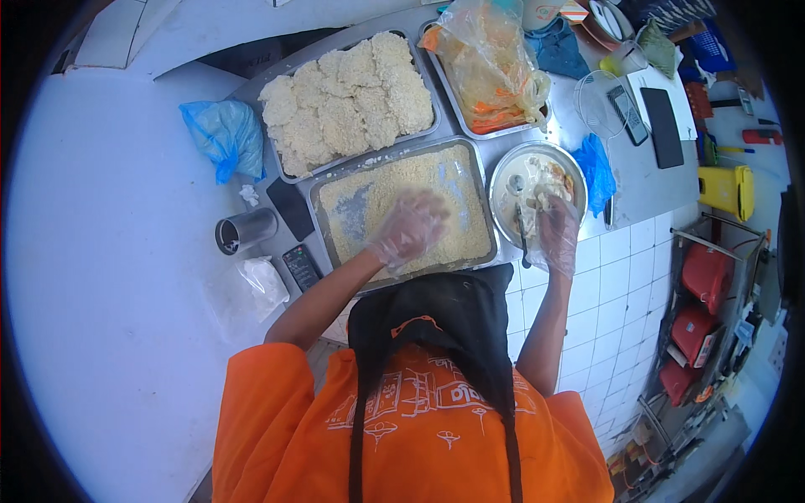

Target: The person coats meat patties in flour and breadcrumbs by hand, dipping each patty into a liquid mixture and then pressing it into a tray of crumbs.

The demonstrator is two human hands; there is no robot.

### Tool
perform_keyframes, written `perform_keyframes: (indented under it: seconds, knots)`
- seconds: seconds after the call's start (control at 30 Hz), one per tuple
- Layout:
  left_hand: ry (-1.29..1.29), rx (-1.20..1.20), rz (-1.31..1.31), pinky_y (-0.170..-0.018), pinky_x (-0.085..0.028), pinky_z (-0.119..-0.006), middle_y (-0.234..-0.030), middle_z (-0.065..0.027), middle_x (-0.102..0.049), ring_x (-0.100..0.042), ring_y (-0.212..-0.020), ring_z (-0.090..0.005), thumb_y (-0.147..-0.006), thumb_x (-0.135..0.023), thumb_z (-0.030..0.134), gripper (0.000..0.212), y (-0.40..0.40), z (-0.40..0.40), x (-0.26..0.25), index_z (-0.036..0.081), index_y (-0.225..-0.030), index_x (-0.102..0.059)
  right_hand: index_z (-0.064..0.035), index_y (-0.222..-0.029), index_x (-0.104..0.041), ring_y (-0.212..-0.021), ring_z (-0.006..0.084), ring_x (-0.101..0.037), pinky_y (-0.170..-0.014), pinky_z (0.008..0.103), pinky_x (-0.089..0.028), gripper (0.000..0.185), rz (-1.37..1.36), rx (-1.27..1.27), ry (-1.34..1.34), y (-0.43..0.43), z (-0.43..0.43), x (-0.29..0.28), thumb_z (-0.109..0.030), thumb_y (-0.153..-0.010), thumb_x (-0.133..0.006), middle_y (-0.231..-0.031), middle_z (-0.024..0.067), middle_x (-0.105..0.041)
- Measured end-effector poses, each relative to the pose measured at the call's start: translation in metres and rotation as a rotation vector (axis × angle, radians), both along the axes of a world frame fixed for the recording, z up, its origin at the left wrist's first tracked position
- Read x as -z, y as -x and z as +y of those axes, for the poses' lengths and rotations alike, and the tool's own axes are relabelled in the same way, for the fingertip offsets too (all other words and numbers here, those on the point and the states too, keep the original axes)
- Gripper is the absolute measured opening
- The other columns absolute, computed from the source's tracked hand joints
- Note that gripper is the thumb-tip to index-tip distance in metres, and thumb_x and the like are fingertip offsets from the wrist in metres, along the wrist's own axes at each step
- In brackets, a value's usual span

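Observation:
My left hand (412, 229), in a clear plastic glove, is spread over pale breadcrumbs (352, 182) in a metal tray (488, 234). It is blurred, and nothing shows in its grasp. On the right, my gloved right hand (558, 229) reaches over the near rim of a round metal bowl (495, 200). Its fingertips touch batter-coated pieces (556, 179), apparently meat; whether they grip one is hidden. White batter surrounds the pieces, and a dark-handled spoon (522, 229) leans in the bowl. Behind the crumbs, another tray (434, 122) is heaped with crumb-coated flat pieces (343, 100).
A plastic bag (484, 56) lies in a third tray (468, 130). Left stand a blue bag (226, 135), a metal cup (245, 231) and a phone-like device (300, 267). A strainer (600, 104), a blue plastic bag (594, 166) and a dark phone (661, 127) lie right.

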State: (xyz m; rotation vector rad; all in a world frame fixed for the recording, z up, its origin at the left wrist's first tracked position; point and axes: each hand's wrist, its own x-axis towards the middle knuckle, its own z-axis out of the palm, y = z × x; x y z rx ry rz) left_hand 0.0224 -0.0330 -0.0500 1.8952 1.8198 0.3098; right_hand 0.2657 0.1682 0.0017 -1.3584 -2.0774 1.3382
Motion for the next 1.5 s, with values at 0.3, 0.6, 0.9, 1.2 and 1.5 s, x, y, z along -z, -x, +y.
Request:
perform_keyframes:
  seconds: [0.3, 0.6, 0.9, 1.2, 1.5]
  knots:
    - [-0.072, -0.297, 0.216, -0.118, -0.016, -0.062, -0.154, -0.0152, -0.044, -0.035, -0.145, -0.0386, -0.098, -0.045, 0.049, 0.058, -0.035, 0.033, 0.023, 0.016, -0.145, -0.052, 0.0007, -0.121, -0.064, -0.107, 0.0389, -0.062, -0.095, 0.0437, -0.048, 0.036, 0.022, 0.063, -0.060, -0.009, -0.005, 0.014, -0.003, -0.086, -0.063, -0.113, 0.0224, -0.065]
    - [-0.045, -0.472, 0.362, -0.117, -0.019, -0.063, -0.159, -0.0149, -0.036, -0.029, -0.148, -0.0373, -0.100, -0.045, 0.049, 0.059, 0.016, 0.000, 0.018, 0.019, -0.150, -0.045, 0.0017, -0.124, -0.060, -0.104, 0.0271, -0.065, -0.090, 0.0348, -0.052, 0.037, -0.057, -0.069, -0.250, -0.021, 0.002, 0.017, 0.004, -0.087, -0.063, -0.114, 0.0199, -0.064]
    - [0.184, -0.885, -0.034, -0.107, -0.043, -0.046, -0.138, -0.0309, -0.052, -0.053, -0.129, -0.0404, -0.088, -0.065, 0.046, 0.081, 0.007, -0.067, -0.051, -0.010, -0.143, -0.041, 0.0023, -0.125, -0.060, -0.104, 0.0266, -0.066, -0.091, 0.0354, -0.052, 0.036, -0.111, -0.123, -0.339, -0.017, 0.002, 0.009, 0.003, -0.089, -0.063, -0.118, 0.0200, -0.064]
    - [0.373, -1.154, -0.258, -0.094, -0.050, -0.047, -0.108, -0.0281, -0.067, -0.066, -0.101, -0.0450, -0.075, -0.073, 0.030, 0.071, -0.014, -0.080, 0.012, -0.012, -0.128, -0.051, 0.0037, -0.128, -0.058, -0.115, 0.0261, -0.062, -0.099, 0.0355, -0.050, 0.036, -0.070, -0.166, -0.202, 0.001, -0.007, 0.004, 0.004, -0.092, -0.060, -0.124, 0.0192, -0.062]
    - [-0.217, -0.999, 0.125, -0.104, -0.042, -0.050, -0.127, -0.0313, -0.058, -0.055, -0.120, -0.0460, -0.092, -0.061, 0.025, 0.051, 0.021, -0.052, 0.014, -0.009, -0.129, -0.051, 0.0048, -0.126, -0.058, -0.115, 0.0251, -0.062, -0.099, 0.0348, -0.049, 0.035, -0.047, -0.072, -0.150, -0.010, -0.013, -0.001, 0.006, -0.091, -0.060, -0.124, 0.0169, -0.061]
